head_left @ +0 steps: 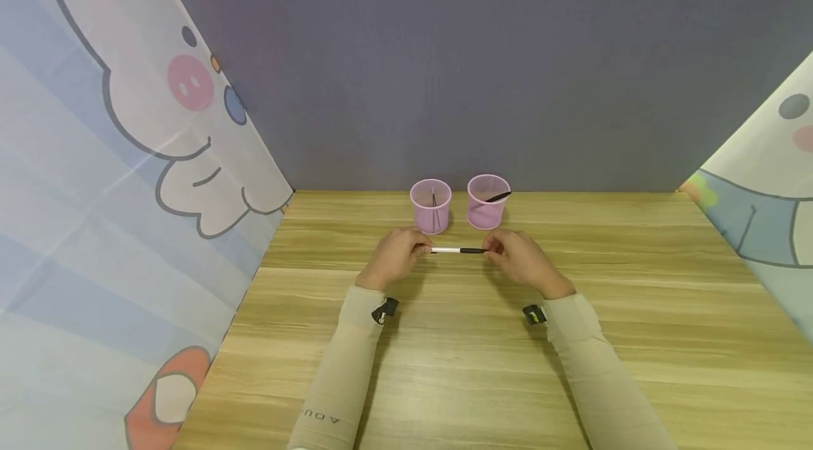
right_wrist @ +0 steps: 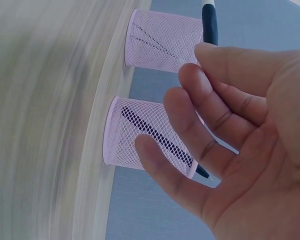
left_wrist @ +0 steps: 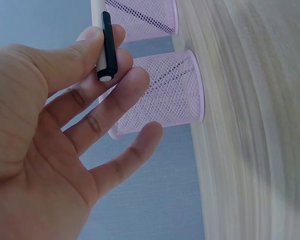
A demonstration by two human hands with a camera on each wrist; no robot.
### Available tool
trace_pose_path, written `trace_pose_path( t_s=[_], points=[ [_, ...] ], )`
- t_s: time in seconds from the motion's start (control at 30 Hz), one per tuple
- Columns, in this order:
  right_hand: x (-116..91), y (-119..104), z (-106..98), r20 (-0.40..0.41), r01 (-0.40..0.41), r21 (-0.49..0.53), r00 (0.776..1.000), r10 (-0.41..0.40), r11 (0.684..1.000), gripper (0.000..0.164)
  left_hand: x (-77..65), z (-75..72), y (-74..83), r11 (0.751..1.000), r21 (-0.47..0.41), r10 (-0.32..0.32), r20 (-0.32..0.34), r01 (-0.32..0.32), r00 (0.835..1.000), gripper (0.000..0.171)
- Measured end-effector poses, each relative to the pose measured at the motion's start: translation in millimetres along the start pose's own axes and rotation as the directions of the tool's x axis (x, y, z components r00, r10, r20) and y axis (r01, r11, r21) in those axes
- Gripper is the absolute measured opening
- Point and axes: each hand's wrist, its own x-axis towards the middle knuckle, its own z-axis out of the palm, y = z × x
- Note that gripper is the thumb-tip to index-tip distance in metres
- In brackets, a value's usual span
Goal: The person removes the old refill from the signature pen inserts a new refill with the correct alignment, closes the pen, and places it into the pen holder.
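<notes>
A white pen with a black clip and a black grip section (head_left: pixel 471 250) is stretched level between both hands, just in front of two pink mesh cups. My left hand (head_left: pixel 395 256) pinches its clip end between thumb and fingertips, the other fingers spread loosely; in the left wrist view the clip (left_wrist: pixel 108 47) lies beside the thumb. At the opposite end, my right hand (head_left: pixel 521 259) pinches the dark grip (right_wrist: pixel 210 25), hiding the tip. The left cup (head_left: pixel 422 219) holds thin dark sticks (head_left: pixel 435 200). A black pen (head_left: pixel 499 197) leans in the right cup (head_left: pixel 478 218), its point sticking out above the rim.
The wood-grain table (head_left: pixel 457 365) ends at a grey wall (head_left: pixel 476 69) close behind the cups. Cartoon-printed cloth hangs (head_left: pixel 82 238) along the left side, and another printed cloth (head_left: pixel 771 189) along the right. Dark straps with small devices (head_left: pixel 384 310) sit at both wrists.
</notes>
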Motion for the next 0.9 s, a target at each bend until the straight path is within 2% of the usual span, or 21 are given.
trace_pose_path(
  t_s=[0.43,0.6,0.9],
  points=[
    [0.3,0.4,2.1,-0.003,-0.013,-0.012,1.000,0.013,1.000,0.009,0.6,0.9,-0.8,1.000,-0.003,0.005,-0.002,-0.005,1.000,0.012],
    [0.7,0.0,1.4,0.005,-0.021,0.015,1.000,0.021,1.000,0.011,0.7,0.1,-0.6,1.000,0.002,0.002,-0.006,-0.002,1.000,0.011],
    [-1.3,1.0,-0.1,0.004,0.022,0.010,1.000,-0.022,1.000,0.013,-0.9,-2.3,1.0,1.000,0.012,-0.006,0.001,0.006,1.000,0.012]
  ],
)
